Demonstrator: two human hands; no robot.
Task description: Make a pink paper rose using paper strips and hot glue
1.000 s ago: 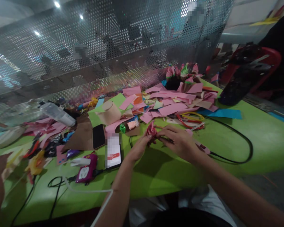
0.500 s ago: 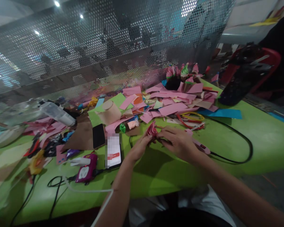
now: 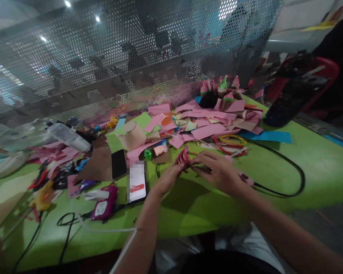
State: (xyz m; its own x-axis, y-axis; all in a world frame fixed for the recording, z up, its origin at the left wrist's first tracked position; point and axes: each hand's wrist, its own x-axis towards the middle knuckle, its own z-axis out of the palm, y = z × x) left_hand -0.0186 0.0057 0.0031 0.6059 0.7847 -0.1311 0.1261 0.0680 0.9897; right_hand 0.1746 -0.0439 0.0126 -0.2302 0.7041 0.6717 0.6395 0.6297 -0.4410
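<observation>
A small pink paper swirl (image 3: 184,156), folded in layered ruffles, is held up over the green table. My left hand (image 3: 169,179) is closed around its lower left side. From the right, my right hand (image 3: 217,169) reaches in with bent fingers, thumb and fingertips pinched together at the swirl's right edge. The fingers partly hide the underside of the piece. A pink corded tool (image 3: 247,179) lies on the table behind my right wrist, half covered by it.
Pink paper scraps (image 3: 208,131) heap along the back, with finished swirl-topped pieces (image 3: 223,84) behind. Red-handled scissors (image 3: 240,153), a dark bottle (image 3: 286,95) and a black cable loop lie right. On the left are two phones (image 3: 137,186), a magenta box (image 3: 104,205) and a yellow glue gun (image 3: 44,196).
My right-hand fingers have shifted slightly at the swirl's edge; the left hand keeps its hold. Another person's arm shows more at the lower left edge.
</observation>
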